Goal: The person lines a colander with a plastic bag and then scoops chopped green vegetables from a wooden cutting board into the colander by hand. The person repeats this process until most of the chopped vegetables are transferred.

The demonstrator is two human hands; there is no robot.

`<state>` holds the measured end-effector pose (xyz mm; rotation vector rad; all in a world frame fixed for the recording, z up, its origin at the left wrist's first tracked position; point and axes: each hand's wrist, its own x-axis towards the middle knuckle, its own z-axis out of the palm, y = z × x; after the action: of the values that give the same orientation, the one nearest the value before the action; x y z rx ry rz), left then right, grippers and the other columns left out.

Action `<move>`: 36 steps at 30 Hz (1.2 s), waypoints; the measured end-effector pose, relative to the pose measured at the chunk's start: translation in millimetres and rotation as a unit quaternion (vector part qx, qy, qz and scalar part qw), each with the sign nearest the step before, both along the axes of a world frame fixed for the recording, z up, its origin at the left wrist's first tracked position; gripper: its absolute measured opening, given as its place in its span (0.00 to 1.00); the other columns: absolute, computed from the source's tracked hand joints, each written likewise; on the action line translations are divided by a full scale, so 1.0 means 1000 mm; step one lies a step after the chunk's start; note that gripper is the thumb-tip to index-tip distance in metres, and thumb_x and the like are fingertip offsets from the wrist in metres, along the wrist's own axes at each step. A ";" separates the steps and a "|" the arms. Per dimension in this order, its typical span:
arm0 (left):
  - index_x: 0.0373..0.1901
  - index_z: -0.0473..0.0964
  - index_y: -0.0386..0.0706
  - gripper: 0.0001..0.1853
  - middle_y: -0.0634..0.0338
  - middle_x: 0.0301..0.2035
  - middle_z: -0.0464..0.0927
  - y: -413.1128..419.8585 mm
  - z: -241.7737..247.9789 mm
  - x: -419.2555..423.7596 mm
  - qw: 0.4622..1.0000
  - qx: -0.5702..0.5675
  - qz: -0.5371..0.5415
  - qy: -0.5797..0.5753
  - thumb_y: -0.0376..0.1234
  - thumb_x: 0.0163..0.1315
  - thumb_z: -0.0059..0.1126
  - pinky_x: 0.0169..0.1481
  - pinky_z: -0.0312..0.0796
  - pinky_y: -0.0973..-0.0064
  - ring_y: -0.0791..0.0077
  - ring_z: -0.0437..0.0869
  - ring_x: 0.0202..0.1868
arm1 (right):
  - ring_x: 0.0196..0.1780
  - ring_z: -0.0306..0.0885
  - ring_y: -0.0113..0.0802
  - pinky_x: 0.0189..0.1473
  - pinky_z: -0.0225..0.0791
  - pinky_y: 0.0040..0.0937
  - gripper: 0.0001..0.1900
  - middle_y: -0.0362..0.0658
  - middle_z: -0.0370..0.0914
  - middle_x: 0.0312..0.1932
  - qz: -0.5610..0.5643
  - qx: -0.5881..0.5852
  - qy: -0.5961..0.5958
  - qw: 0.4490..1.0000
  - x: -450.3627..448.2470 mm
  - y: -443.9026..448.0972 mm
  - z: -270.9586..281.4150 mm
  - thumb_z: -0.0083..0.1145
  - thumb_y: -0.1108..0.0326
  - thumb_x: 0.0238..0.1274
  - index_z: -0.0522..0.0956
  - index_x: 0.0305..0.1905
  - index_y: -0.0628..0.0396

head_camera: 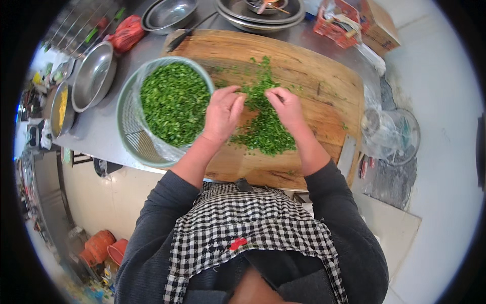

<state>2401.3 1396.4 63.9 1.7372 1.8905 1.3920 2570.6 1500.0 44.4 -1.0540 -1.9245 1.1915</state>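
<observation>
A heap of finely chopped green herbs (265,133) lies on a thick wooden cutting board (322,102). Over its upper part are both hands, a short way apart. My left hand (224,114) has thumb and fingertips drawn together at the heap's left side. My right hand (286,106) is bent inward, fingers curled at the heap's right side. Whether bits of greens are pinched in either hand is too small to make out. Left of my left hand, a green plastic colander (127,140) lined with a clear plastic bag (167,152) holds many more chopped greens (174,106).
A broad knife blade (346,154) lies at the board's right edge. Steel bowls (95,76) stand on the metal table (102,125) at left, beside a red plastic bag (127,34). Stacked metal basins (262,19) and a red basket (336,22) sit at the back.
</observation>
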 end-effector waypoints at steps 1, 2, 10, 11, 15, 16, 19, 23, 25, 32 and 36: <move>0.42 0.78 0.38 0.11 0.48 0.46 0.77 0.004 -0.006 0.014 0.999 -0.030 -0.025 -0.001 0.32 0.62 0.52 0.56 0.66 0.62 0.53 0.74 0.51 | 0.32 0.76 0.35 0.37 0.69 0.28 0.10 0.47 0.79 0.32 -0.036 -0.062 -0.049 0.996 0.024 0.006 -0.006 0.59 0.64 0.57 0.79 0.40 0.58; 0.45 0.77 0.39 0.12 0.48 0.47 0.76 0.010 -0.014 0.026 0.998 -0.031 -0.021 0.051 0.32 0.62 0.52 0.59 0.63 0.60 0.54 0.74 0.52 | 0.35 0.76 0.37 0.39 0.69 0.30 0.11 0.48 0.79 0.35 -0.054 -0.030 -0.043 0.997 0.046 0.011 -0.013 0.59 0.63 0.57 0.79 0.41 0.58; 0.54 0.72 0.42 0.18 0.49 0.54 0.72 0.020 -0.075 0.044 0.960 -0.189 -0.079 0.188 0.33 0.62 0.51 0.68 0.50 0.51 0.53 0.69 0.60 | 0.59 0.67 0.51 0.58 0.61 0.42 0.22 0.54 0.69 0.57 -0.116 0.161 -0.289 0.936 0.195 0.033 -0.072 0.54 0.58 0.59 0.72 0.54 0.59; 0.54 0.71 0.42 0.19 0.49 0.53 0.73 0.020 -0.081 0.042 0.967 -0.160 -0.058 0.190 0.32 0.61 0.51 0.67 0.51 0.51 0.53 0.68 0.60 | 0.60 0.66 0.51 0.60 0.60 0.43 0.23 0.55 0.67 0.59 -0.137 0.196 -0.265 0.934 0.210 0.037 -0.078 0.53 0.57 0.59 0.71 0.56 0.58; 0.54 0.72 0.41 0.19 0.48 0.54 0.72 0.019 -0.094 0.035 0.975 -0.157 -0.008 0.154 0.31 0.59 0.53 0.66 0.55 0.53 0.49 0.66 0.61 | 0.66 0.56 0.55 0.65 0.52 0.47 0.26 0.57 0.59 0.64 -0.284 0.185 -0.382 0.860 0.222 0.042 -0.096 0.50 0.57 0.62 0.66 0.61 0.58; 0.55 0.71 0.41 0.21 0.45 0.58 0.66 0.018 -0.096 0.032 0.978 -0.137 0.006 0.156 0.31 0.58 0.54 0.67 0.54 0.55 0.47 0.63 0.63 | 0.67 0.54 0.55 0.65 0.50 0.48 0.26 0.58 0.58 0.65 -0.262 0.186 -0.424 0.847 0.213 0.036 -0.101 0.49 0.57 0.63 0.65 0.62 0.58; 0.56 0.69 0.40 0.23 0.42 0.62 0.60 0.016 -0.095 0.016 0.978 -0.162 0.054 0.122 0.31 0.58 0.55 0.69 0.53 0.56 0.45 0.58 0.65 | 0.70 0.51 0.54 0.66 0.47 0.49 0.26 0.57 0.57 0.66 -0.121 0.203 -0.372 0.898 0.172 0.009 -0.110 0.48 0.58 0.63 0.64 0.63 0.59; 0.61 0.64 0.39 0.26 0.43 0.65 0.54 0.010 -0.093 -0.010 0.962 -0.216 0.129 0.108 0.33 0.61 0.52 0.72 0.46 0.59 0.47 0.51 0.68 | 0.70 0.50 0.53 0.67 0.46 0.49 0.27 0.57 0.55 0.67 -0.076 0.209 -0.282 0.933 0.163 -0.006 -0.103 0.49 0.59 0.61 0.63 0.63 0.58; 0.64 0.59 0.39 0.28 0.43 0.66 0.51 0.005 -0.094 -0.013 0.963 -0.230 0.115 0.084 0.34 0.62 0.51 0.72 0.43 0.59 0.48 0.48 0.69 | 0.70 0.50 0.54 0.67 0.47 0.48 0.28 0.57 0.55 0.67 -0.117 0.212 -0.307 0.921 0.179 0.003 -0.097 0.51 0.60 0.60 0.63 0.63 0.59; 0.66 0.55 0.38 0.32 0.45 0.68 0.46 -0.012 -0.105 -0.013 0.946 -0.257 0.125 0.153 0.38 0.62 0.52 0.73 0.41 0.61 0.50 0.44 0.71 | 0.71 0.50 0.53 0.68 0.45 0.48 0.29 0.57 0.55 0.67 -0.097 0.180 -0.367 0.908 0.190 0.011 -0.107 0.51 0.60 0.60 0.61 0.64 0.62; 0.67 0.54 0.39 0.34 0.47 0.68 0.46 -0.013 -0.109 -0.022 0.943 -0.264 0.137 0.149 0.40 0.62 0.53 0.73 0.40 0.62 0.52 0.43 0.71 | 0.71 0.50 0.53 0.68 0.45 0.48 0.29 0.56 0.54 0.68 -0.031 0.198 -0.290 0.936 0.182 0.000 -0.115 0.51 0.60 0.60 0.61 0.64 0.62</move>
<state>2379.3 1383.1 -44.9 1.5103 2.4517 0.6043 2752.9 1500.4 -70.6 -1.3172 -2.4143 0.4328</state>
